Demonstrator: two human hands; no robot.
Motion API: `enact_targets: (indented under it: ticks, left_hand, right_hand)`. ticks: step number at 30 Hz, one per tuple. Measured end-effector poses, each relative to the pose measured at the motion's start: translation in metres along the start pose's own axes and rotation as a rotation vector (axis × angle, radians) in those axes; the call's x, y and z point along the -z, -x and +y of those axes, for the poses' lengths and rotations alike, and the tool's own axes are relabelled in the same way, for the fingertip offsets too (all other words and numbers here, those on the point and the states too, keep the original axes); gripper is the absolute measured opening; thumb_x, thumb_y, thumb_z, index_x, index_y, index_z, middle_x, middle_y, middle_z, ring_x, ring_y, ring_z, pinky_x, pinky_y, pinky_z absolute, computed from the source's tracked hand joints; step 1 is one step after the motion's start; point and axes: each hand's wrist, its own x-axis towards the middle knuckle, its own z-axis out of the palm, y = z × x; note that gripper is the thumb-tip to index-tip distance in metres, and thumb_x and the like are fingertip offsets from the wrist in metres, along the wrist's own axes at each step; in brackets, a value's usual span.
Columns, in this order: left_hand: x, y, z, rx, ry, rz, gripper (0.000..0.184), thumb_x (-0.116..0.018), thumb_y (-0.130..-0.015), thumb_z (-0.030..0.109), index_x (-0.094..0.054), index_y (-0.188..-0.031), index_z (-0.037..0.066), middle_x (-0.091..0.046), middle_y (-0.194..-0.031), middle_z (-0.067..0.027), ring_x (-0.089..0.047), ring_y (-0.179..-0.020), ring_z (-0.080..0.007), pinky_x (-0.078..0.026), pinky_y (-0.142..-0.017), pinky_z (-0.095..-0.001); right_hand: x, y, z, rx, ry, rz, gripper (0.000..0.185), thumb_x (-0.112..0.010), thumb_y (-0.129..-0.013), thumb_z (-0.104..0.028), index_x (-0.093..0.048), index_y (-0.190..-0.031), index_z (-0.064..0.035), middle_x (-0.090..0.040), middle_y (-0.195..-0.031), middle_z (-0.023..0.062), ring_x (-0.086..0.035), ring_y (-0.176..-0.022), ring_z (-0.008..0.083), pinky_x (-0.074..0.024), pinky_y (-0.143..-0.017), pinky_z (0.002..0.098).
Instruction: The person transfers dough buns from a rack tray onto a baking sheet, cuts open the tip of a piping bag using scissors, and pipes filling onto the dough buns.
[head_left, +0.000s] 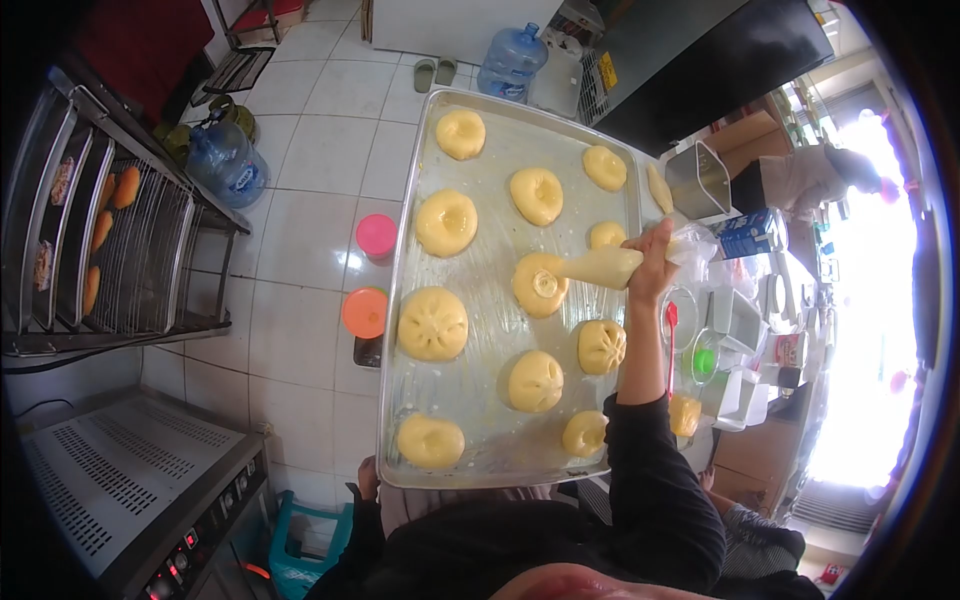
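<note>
My right hand is closed around a piping bag filled with pale cream. The bag's tip points left, at a round dough bun with a swirl of cream in its hollow. This bun sits on a large metal baking tray among several yellow, glossy buns. Some have a plain hollow, like the bun at upper left; others have star-shaped creases, like the bun below it. My left hand is low beside the tray's near left corner; its fingers are mostly hidden.
At left stands a metal rack with baked goods on its trays, above an oven. A pink lid and an orange lid lie left of the tray. Containers and a red spatula are on the right. Another person is at far right.
</note>
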Motion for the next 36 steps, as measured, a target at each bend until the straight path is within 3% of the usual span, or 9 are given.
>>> enact_targets:
  ticks: [3,6,9,12,15,21,24,27,36]
  left_hand:
    - [0.004,-0.003,-0.01,-0.252,-0.218,-0.053,0.025,-0.046,-0.076,0.013,-0.055,-0.096,0.003,-0.052,-0.096,-0.0116,-0.055,-0.081,-0.0218,-0.047,-0.058,-0.0291]
    - [-0.002,0.01,0.021,0.05,0.049,-0.03,0.028,-0.042,-0.079,0.02,-0.055,-0.096,0.003,-0.052,-0.094,-0.0098,-0.054,-0.075,-0.0171,-0.045,-0.052,-0.0269]
    - [-0.005,0.014,0.03,0.165,0.103,0.016,0.027,-0.043,-0.079,0.024,-0.056,-0.095,0.005,-0.053,-0.087,-0.0061,-0.053,-0.067,-0.0131,-0.04,-0.046,-0.024]
    - [-0.002,0.015,0.027,-0.008,0.018,-0.034,0.026,-0.044,-0.079,0.024,-0.056,-0.095,0.007,-0.054,-0.079,-0.0029,-0.05,-0.059,-0.0103,-0.037,-0.044,-0.0216]
    - [-0.001,0.015,0.031,0.081,0.043,-0.042,0.026,-0.043,-0.079,0.024,-0.055,-0.094,0.008,-0.053,-0.072,-0.0003,-0.047,-0.056,-0.0087,-0.036,-0.043,-0.0204]
    - [-0.004,0.019,0.042,0.148,0.097,-0.007,0.025,-0.042,-0.078,0.022,-0.054,-0.095,0.009,-0.049,-0.071,0.0,-0.045,-0.055,-0.0083,-0.036,-0.043,-0.0198]
    - [-0.002,0.016,0.04,0.061,0.031,-0.047,0.026,-0.041,-0.078,0.021,-0.053,-0.097,0.008,-0.049,-0.074,-0.0013,-0.046,-0.055,-0.0088,-0.036,-0.043,-0.0197]
    - [-0.001,0.015,0.041,0.139,0.076,-0.031,0.027,-0.041,-0.078,0.02,-0.052,-0.099,0.008,-0.05,-0.077,-0.003,-0.047,-0.057,-0.0097,-0.037,-0.043,-0.0199]
    - [0.0,0.013,0.04,0.174,0.084,-0.025,0.028,-0.041,-0.079,0.021,-0.051,-0.101,0.008,-0.051,-0.08,-0.0043,-0.049,-0.061,-0.0111,-0.04,-0.047,-0.0219]
  right_hand:
    - [-0.006,0.004,-0.001,0.009,-0.002,-0.025,0.036,-0.043,-0.087,-0.025,-0.036,-0.055,-0.0085,-0.034,-0.047,-0.0007,-0.039,-0.037,0.0099,-0.0356,-0.037,0.0243]
    - [-0.012,0.009,-0.007,-0.013,0.022,-0.023,0.036,-0.044,-0.087,-0.024,-0.036,-0.055,-0.0086,-0.034,-0.047,-0.0009,-0.039,-0.038,0.0097,-0.035,-0.037,0.0241]
    - [-0.008,0.014,-0.007,-0.004,0.06,-0.072,0.037,-0.043,-0.087,-0.024,-0.036,-0.055,-0.0087,-0.033,-0.047,-0.0008,-0.039,-0.038,0.0095,-0.034,-0.037,0.0235]
    - [0.002,0.02,-0.007,-0.102,0.087,-0.107,0.04,-0.042,-0.087,-0.033,-0.044,-0.056,-0.0069,-0.045,-0.05,0.0014,-0.044,-0.045,0.0084,-0.0348,-0.043,0.0228]
    - [0.011,0.021,-0.005,-0.124,0.065,-0.132,0.04,-0.043,-0.086,-0.033,-0.044,-0.056,-0.0067,-0.044,-0.048,0.0013,-0.043,-0.045,0.0082,-0.0343,-0.043,0.0229]
    - [0.017,0.019,-0.01,-0.069,0.121,-0.088,0.039,-0.043,-0.087,-0.031,-0.045,-0.056,-0.0071,-0.044,-0.047,0.001,-0.04,-0.042,0.0082,-0.0324,-0.04,0.0225]
    - [0.022,0.013,-0.009,-0.046,0.12,-0.109,0.039,-0.042,-0.087,-0.031,-0.044,-0.056,-0.007,-0.043,-0.048,0.0005,-0.04,-0.042,0.0082,-0.0317,-0.04,0.0224]
    - [0.017,0.009,-0.008,0.015,0.124,-0.039,0.036,-0.043,-0.087,-0.025,-0.036,-0.055,-0.0097,-0.032,-0.047,-0.0019,-0.038,-0.038,0.0088,-0.0318,-0.036,0.0226]
    - [0.003,-0.001,-0.001,0.035,0.116,0.004,0.036,-0.045,-0.086,-0.026,-0.038,-0.055,-0.0097,-0.034,-0.048,-0.0023,-0.035,-0.04,0.0064,-0.0286,-0.037,0.022]
